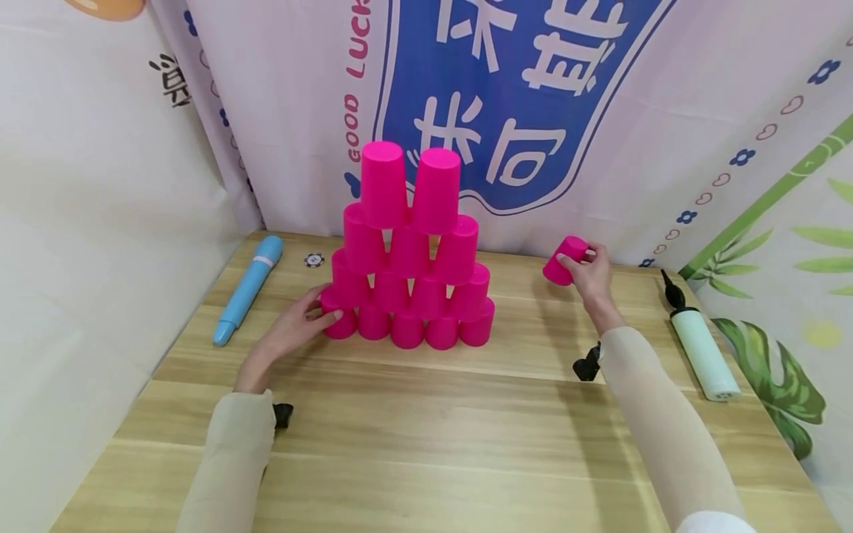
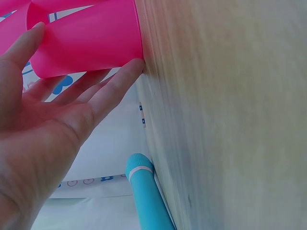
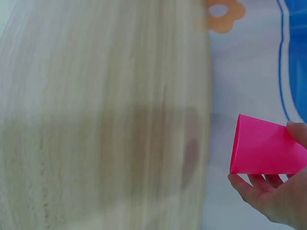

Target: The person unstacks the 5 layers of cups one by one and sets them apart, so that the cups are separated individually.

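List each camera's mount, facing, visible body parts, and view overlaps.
Head: worn on the head, facing forward and down at the pink cup stack on the table; left hand, right hand and both sleeves show.
Left wrist: on that wrist, facing past the left hand to the cup it touches; that hand shows.
Right wrist: on that wrist, facing the table and printed backdrop; part of the right hand shows, gripping a cup.
Shared: head and left wrist both show the blue cylinder.
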{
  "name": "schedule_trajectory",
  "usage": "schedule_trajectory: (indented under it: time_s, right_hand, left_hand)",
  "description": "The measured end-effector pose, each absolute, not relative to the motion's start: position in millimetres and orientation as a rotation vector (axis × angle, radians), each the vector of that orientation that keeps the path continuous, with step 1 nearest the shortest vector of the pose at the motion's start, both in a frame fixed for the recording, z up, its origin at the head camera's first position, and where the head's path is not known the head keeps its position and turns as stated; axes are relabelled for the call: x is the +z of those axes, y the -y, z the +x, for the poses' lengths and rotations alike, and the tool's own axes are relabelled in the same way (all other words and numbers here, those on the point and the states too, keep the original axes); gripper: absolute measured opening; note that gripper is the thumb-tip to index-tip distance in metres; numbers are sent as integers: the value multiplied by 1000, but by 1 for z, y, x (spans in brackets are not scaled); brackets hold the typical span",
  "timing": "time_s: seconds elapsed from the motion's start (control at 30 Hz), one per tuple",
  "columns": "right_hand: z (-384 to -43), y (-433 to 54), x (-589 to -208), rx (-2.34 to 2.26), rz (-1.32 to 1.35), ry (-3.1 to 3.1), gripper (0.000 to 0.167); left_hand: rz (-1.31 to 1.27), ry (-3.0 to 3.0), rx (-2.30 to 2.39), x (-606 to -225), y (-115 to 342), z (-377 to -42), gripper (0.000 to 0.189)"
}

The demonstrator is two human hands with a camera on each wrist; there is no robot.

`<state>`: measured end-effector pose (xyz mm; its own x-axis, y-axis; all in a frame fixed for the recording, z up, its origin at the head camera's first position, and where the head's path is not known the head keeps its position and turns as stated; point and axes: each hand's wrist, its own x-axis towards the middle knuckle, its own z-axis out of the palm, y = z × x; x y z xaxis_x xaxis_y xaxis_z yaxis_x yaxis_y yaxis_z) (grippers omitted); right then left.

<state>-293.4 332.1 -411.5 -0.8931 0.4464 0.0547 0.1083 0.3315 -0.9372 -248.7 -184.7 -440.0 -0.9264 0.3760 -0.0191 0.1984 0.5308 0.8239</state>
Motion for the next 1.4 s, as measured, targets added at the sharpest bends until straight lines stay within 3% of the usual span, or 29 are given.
schedule_trajectory:
  time_s: [1.1, 1.27, 1.4]
  right_hand:
    - [-302, -347, -447, 1378, -616, 2356, 67]
    - [-301, -347, -447, 1387, -596, 2435, 71]
    - [-300, -347, -447, 1352, -522, 2497, 87]
  left_hand:
    - [490, -2530, 1402, -437, 182, -246, 71]
    - [472, -2552, 1370, -420, 176, -236, 67]
    - [471, -2546, 1367, -408, 174, -228, 65]
